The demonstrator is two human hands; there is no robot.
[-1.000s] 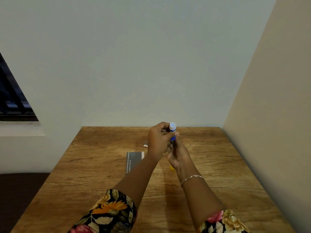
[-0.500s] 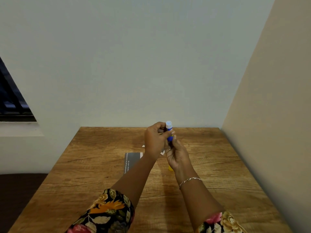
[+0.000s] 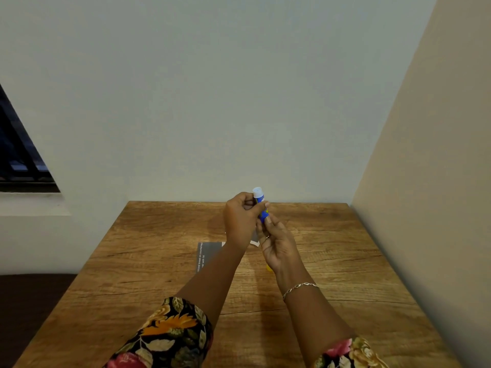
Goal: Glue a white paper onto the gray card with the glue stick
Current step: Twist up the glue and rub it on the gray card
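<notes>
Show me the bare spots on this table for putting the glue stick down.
Bare wood: right of the right hand, out to the table edge; left of the gray card, out to the left edge. Crowded: the middle, around card and white paper.

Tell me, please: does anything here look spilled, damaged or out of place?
Nothing stands out. The left hand and right hand hold the glue stick roughly upright above the table. The gray card lies flat there, partly hidden by a forearm; no spilled glue shows.
</notes>
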